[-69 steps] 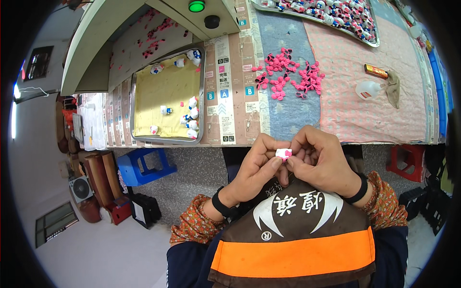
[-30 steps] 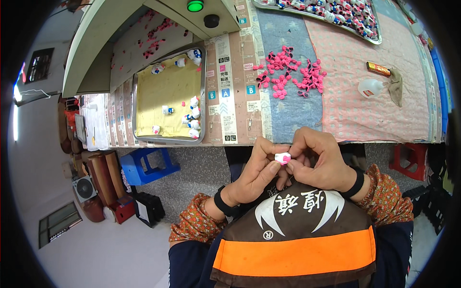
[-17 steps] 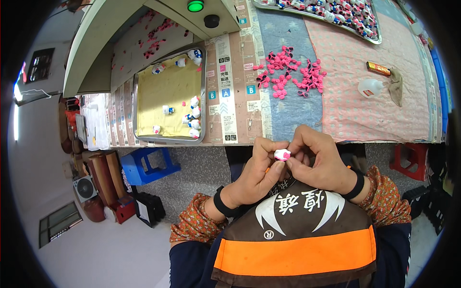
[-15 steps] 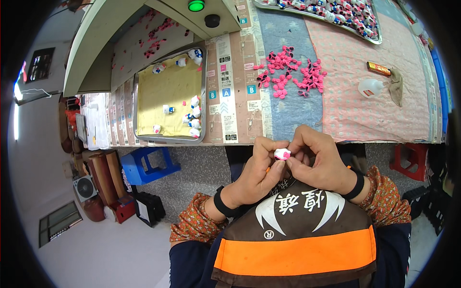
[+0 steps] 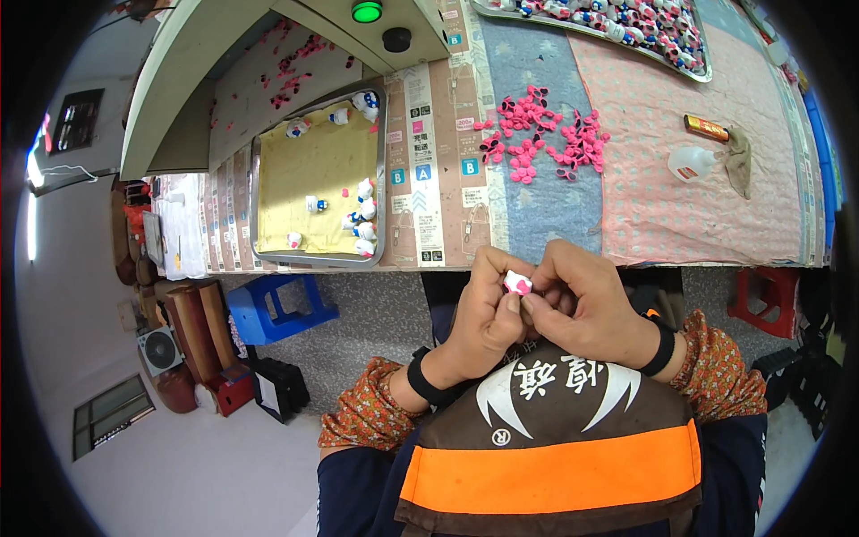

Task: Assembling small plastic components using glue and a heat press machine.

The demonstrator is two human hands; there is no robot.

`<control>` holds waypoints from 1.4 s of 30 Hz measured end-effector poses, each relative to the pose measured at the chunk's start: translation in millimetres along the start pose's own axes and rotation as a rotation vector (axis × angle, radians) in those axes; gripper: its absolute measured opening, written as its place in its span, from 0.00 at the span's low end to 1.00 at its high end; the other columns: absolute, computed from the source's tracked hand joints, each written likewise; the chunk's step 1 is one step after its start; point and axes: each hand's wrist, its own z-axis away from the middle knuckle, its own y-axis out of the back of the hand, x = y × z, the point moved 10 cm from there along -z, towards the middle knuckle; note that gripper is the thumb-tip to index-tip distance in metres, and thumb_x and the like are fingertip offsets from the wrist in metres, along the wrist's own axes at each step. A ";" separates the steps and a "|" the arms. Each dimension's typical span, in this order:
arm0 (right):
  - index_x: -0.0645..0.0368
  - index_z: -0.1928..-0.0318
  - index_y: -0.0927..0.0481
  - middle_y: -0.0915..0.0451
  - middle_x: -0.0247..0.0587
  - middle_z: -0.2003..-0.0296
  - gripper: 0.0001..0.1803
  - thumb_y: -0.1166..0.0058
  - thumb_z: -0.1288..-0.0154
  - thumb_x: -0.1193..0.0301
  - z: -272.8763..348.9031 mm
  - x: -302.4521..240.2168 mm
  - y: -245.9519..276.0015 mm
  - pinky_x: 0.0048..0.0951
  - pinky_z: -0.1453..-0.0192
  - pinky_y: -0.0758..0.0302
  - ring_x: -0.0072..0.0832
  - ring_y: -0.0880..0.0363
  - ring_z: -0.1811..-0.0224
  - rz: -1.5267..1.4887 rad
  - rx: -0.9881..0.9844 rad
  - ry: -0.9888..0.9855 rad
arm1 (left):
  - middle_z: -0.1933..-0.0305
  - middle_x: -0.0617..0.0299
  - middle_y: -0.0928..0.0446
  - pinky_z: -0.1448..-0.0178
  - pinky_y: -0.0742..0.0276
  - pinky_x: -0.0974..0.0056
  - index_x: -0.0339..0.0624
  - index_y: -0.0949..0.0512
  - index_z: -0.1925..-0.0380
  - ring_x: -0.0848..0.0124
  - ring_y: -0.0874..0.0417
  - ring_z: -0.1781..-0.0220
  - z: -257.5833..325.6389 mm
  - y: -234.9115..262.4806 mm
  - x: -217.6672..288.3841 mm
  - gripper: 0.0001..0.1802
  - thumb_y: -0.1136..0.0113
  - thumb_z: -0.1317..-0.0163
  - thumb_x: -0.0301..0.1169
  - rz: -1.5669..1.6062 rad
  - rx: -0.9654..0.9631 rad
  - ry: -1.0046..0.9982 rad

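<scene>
Both hands meet in front of my chest, just below the table edge. My left hand and my right hand pinch one small white toy piece with a pink part between their fingertips. On the table beyond lies a scatter of small pink bow-shaped parts on blue-grey cloth. To the left stands a metal tray with a yellow lining that holds several small white figures.
A long tray of finished figures lies at the table's far edge. A small clear bottle and an orange tube rest on the pink cloth. A machine housing with a green light stands at the back. A blue stool and a red stool sit on the floor.
The hands have stayed together at the chest, with only slight finger shifts on the small piece. Nothing on the table has moved.
</scene>
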 end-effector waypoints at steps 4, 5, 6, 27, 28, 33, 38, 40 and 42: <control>0.62 0.68 0.31 0.28 0.38 0.74 0.10 0.40 0.40 0.78 0.9 8.6 -2.2 0.26 0.74 0.29 0.23 0.26 0.76 -0.102 -0.030 -0.044 | 0.60 0.62 0.26 0.57 0.23 0.72 0.40 0.36 0.49 0.78 0.23 0.65 -2.7 -3.1 0.4 0.16 0.51 0.26 0.39 0.299 -0.057 0.082; 0.62 0.68 0.31 0.28 0.38 0.74 0.10 0.40 0.40 0.78 -0.1 6.7 -2.0 0.26 0.74 0.29 0.23 0.26 0.76 -0.104 -0.028 -0.042 | 0.59 0.62 0.25 0.57 0.22 0.71 0.41 0.35 0.48 0.77 0.23 0.64 -2.6 -3.6 -3.3 0.17 0.51 0.26 0.41 0.364 -0.075 0.116; 0.62 0.67 0.30 0.28 0.38 0.74 0.09 0.41 0.39 0.78 -0.8 8.7 -3.4 0.26 0.74 0.29 0.22 0.26 0.76 -0.188 -0.038 -0.095 | 0.58 0.62 0.25 0.57 0.21 0.70 0.41 0.34 0.48 0.76 0.22 0.64 -2.4 -5.0 -6.0 0.17 0.52 0.25 0.43 0.429 -0.093 0.150; 0.61 0.59 0.27 0.29 0.38 0.66 0.12 0.39 0.41 0.77 -5.2 13.1 6.8 0.22 0.75 0.34 0.19 0.32 0.77 -0.012 -0.015 -0.078 | 0.50 0.58 0.26 0.48 0.26 0.69 0.38 0.40 0.39 0.77 0.24 0.53 -0.2 0.9 16.1 0.17 0.53 0.24 0.27 0.003 -0.048 -0.036; 0.61 0.59 0.27 0.29 0.38 0.66 0.12 0.39 0.41 0.77 -5.3 13.2 7.6 0.22 0.75 0.33 0.19 0.32 0.76 -0.002 -0.007 -0.072 | 0.50 0.58 0.26 0.48 0.26 0.69 0.38 0.40 0.39 0.77 0.24 0.53 0.7 2.9 15.6 0.17 0.53 0.24 0.27 0.003 -0.046 -0.036; 0.61 0.59 0.26 0.30 0.38 0.65 0.11 0.40 0.42 0.78 -6.3 12.3 6.3 0.21 0.74 0.33 0.19 0.31 0.75 0.005 -0.034 -0.064 | 0.44 0.51 0.27 0.41 0.23 0.65 0.35 0.41 0.38 0.72 0.22 0.46 3.1 3.0 13.0 0.18 0.56 0.25 0.23 -0.030 -0.104 -0.016; 0.61 0.59 0.26 0.29 0.38 0.65 0.11 0.40 0.42 0.78 -6.2 8.0 5.2 0.21 0.74 0.32 0.19 0.30 0.73 0.022 -0.049 -0.051 | 0.46 0.52 0.25 0.44 0.23 0.67 0.35 0.40 0.39 0.73 0.21 0.49 5.4 3.6 12.0 0.17 0.54 0.25 0.23 -0.067 -0.084 -0.037; 0.62 0.60 0.27 0.30 0.38 0.66 0.11 0.40 0.42 0.78 -6.2 7.5 5.2 0.21 0.74 0.32 0.19 0.30 0.72 0.025 -0.035 -0.026 | 0.49 0.53 0.24 0.47 0.24 0.67 0.35 0.39 0.40 0.73 0.21 0.52 5.7 3.8 12.5 0.16 0.53 0.25 0.23 -0.096 -0.060 -0.062; 0.62 0.61 0.27 0.30 0.37 0.66 0.11 0.40 0.43 0.78 -6.9 7.4 4.6 0.21 0.74 0.32 0.19 0.30 0.73 0.024 -0.036 -0.016 | 0.50 0.51 0.22 0.50 0.22 0.67 0.34 0.37 0.41 0.71 0.18 0.53 6.9 5.1 17.5 0.16 0.51 0.25 0.24 -0.188 -0.028 -0.145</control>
